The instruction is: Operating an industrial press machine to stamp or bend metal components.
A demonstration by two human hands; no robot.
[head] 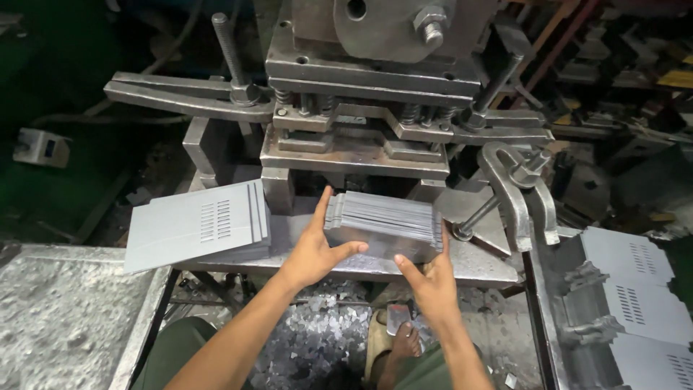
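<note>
Both forearms reach forward — left hand point(312, 249) and right hand point(431, 278) (fingers spread) clasp the plate stack point(386, 217).

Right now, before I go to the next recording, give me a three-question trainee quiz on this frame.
1. True or false: both hands grip the stack of sheets in front of the press.
2. Which side of the stack does the left hand hold? A) its left end B) its right end C) its top
3. Fill in: the slotted sheets lying left of the stack rest on the press ____.

Key:
1. True; the right hand holds the right end.
2. A
3. bed
</note>
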